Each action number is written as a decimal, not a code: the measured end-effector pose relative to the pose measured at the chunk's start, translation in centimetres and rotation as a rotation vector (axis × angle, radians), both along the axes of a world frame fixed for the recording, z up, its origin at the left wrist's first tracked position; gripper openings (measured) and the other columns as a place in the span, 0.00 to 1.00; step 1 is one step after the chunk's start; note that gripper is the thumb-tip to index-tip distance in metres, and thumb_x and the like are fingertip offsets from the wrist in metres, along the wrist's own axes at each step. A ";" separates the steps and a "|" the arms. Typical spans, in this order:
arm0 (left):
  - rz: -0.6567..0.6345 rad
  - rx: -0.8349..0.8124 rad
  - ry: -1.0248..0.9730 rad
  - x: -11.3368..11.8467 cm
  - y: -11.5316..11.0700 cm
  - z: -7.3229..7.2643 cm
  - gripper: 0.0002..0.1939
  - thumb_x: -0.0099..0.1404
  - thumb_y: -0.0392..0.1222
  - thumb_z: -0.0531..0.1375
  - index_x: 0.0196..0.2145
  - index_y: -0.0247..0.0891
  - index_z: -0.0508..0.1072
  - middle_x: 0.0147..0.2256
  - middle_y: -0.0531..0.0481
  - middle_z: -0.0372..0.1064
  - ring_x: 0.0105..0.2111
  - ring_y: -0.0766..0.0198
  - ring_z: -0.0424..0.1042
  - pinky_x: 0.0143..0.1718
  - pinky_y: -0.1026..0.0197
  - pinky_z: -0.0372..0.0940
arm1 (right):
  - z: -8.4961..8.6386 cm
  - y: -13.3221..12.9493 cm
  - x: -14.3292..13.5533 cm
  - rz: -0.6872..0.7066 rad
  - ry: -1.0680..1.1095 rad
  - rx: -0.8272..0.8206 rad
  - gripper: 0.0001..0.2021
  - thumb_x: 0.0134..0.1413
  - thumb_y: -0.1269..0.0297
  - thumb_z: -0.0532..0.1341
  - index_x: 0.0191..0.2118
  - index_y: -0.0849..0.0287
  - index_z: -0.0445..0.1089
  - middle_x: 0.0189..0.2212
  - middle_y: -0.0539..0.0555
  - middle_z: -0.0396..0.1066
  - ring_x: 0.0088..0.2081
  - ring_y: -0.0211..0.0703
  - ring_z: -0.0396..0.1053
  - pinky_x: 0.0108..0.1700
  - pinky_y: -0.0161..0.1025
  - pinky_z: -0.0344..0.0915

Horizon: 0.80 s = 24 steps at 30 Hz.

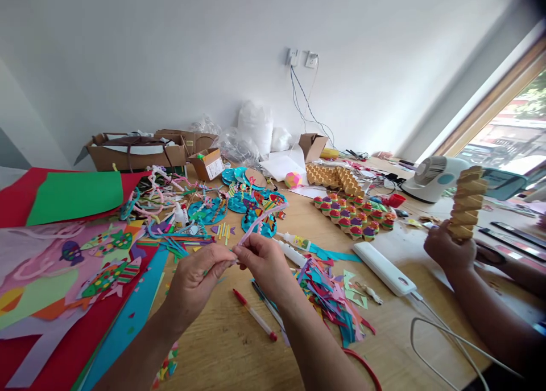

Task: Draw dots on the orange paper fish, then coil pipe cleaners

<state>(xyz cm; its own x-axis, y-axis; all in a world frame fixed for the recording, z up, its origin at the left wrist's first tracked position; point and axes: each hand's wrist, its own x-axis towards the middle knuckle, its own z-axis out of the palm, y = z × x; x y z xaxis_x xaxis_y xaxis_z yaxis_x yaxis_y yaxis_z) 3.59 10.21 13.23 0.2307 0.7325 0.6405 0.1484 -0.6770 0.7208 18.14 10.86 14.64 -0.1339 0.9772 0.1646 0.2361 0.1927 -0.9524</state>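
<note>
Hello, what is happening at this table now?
A person holds a pink pipe cleaner between both hands, left hand and right hand, above a wooden table covered with paper scraps and coloured sheets. On the right, a co-worker's hand grips a folded cardboard stack upright.

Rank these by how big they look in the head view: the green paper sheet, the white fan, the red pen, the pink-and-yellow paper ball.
1. green paper sheet
2. white fan
3. red pen, long but thin, and nearest the camera, so its rank is unsure
4. pink-and-yellow paper ball
</note>
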 end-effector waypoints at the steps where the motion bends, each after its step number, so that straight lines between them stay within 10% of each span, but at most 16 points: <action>1: -0.010 -0.078 -0.041 0.1 0.1 -0.2 0.09 0.58 0.30 0.58 0.30 0.42 0.75 0.26 0.56 0.72 0.26 0.70 0.70 0.28 0.72 0.64 | 0.1 -0.1 0.1 -0.026 -0.052 0.015 0.09 0.50 0.64 0.57 0.23 0.59 0.62 0.17 0.45 0.60 0.20 0.34 0.58 0.22 0.31 0.54; 6: 0.024 -0.490 -0.473 -0.1 0.9 -0.6 0.02 0.54 0.36 0.62 0.27 0.40 0.76 0.24 0.55 0.71 0.26 0.69 0.70 0.30 0.71 0.65 | 1.0 -2.1 -0.3 -0.351 -0.366 0.549 0.08 0.54 0.65 0.58 0.25 0.59 0.65 0.24 0.52 0.68 0.28 0.40 0.64 0.31 0.35 0.58; 8: 0.010 -0.591 -0.664 -0.6 1.2 -0.1 0.02 0.50 0.37 0.65 0.26 0.38 0.75 0.23 0.55 0.71 0.25 0.70 0.69 0.29 0.71 0.66 | 1.1 -2.9 -0.8 -0.267 -0.358 0.741 0.09 0.57 0.66 0.56 0.26 0.59 0.66 0.25 0.53 0.69 0.30 0.40 0.66 0.33 0.35 0.61; 11: -0.075 -0.726 -0.829 -1.3 1.2 0.9 0.07 0.45 0.36 0.68 0.24 0.36 0.74 0.22 0.53 0.69 0.23 0.70 0.67 0.26 0.71 0.65 | 0.3 -3.0 -1.8 -0.107 -0.338 0.718 0.08 0.57 0.69 0.55 0.28 0.58 0.69 0.24 0.51 0.70 0.28 0.37 0.67 0.31 0.32 0.64; 18: -0.244 -1.024 -0.918 -0.7 0.1 1.4 0.08 0.45 0.32 0.67 0.25 0.33 0.74 0.21 0.53 0.67 0.22 0.72 0.66 0.23 0.72 0.63 | -1.9 -0.4 -1.8 -0.229 -0.170 0.867 0.14 0.57 0.76 0.53 0.46 0.57 0.68 0.47 0.60 0.68 0.49 0.43 0.67 0.49 0.41 0.65; 24: -0.212 -0.963 -0.806 0.2 0.1 0.6 0.09 0.46 0.37 0.68 0.27 0.35 0.74 0.23 0.55 0.68 0.23 0.73 0.65 0.22 0.73 0.60 | -2.2 -0.2 -1.4 -0.137 -0.167 0.707 0.08 0.57 0.70 0.56 0.37 0.57 0.72 0.35 0.56 0.73 0.38 0.41 0.71 0.41 0.37 0.67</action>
